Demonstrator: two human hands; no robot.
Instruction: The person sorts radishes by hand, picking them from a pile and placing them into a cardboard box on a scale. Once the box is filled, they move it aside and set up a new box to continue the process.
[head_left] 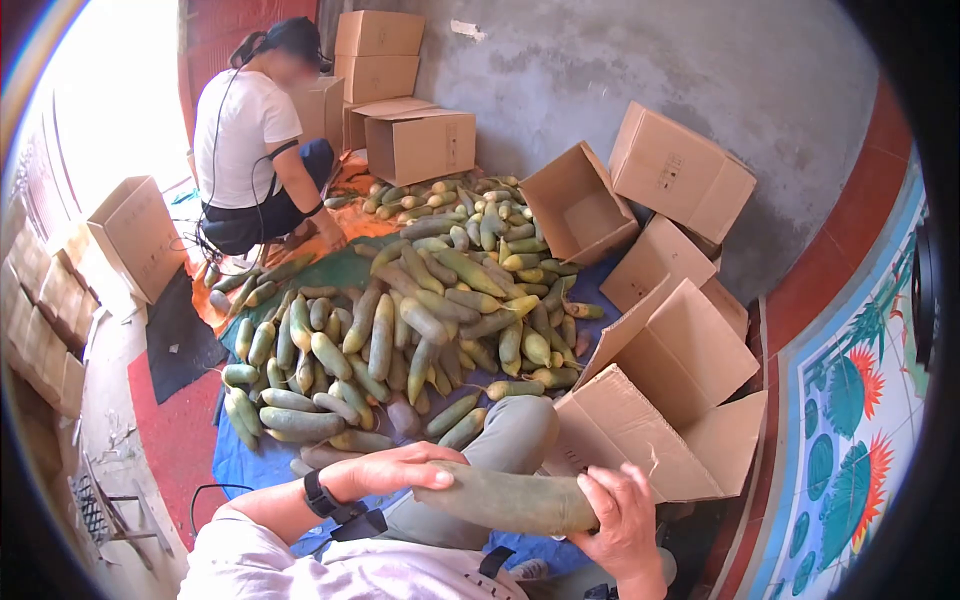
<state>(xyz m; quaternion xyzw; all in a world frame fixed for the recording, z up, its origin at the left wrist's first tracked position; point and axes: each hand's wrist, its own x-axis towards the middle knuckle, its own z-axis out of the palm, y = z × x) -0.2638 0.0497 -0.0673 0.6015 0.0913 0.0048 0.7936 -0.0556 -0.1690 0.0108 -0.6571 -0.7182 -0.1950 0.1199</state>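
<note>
Across my lap I hold a long, thick green radish (515,500), greyish green and lying nearly level. My left hand (405,470) grips its left end from above, a black strap around the wrist. Around the right end are the fingers of my right hand (620,515). Just beyond my knees spreads a big heap of similar green radishes (400,320), some with pale yellowish tips and thin roots. An open cardboard box (650,420) stands near my right hand, flaps spread.
Several more cardboard boxes (680,165) lean along the grey wall, and others stand at the left. Another person (250,140) crouches by the heap's far left side. Blue sheeting (235,465) lies under the radishes. A small metal rack (105,510) is at lower left.
</note>
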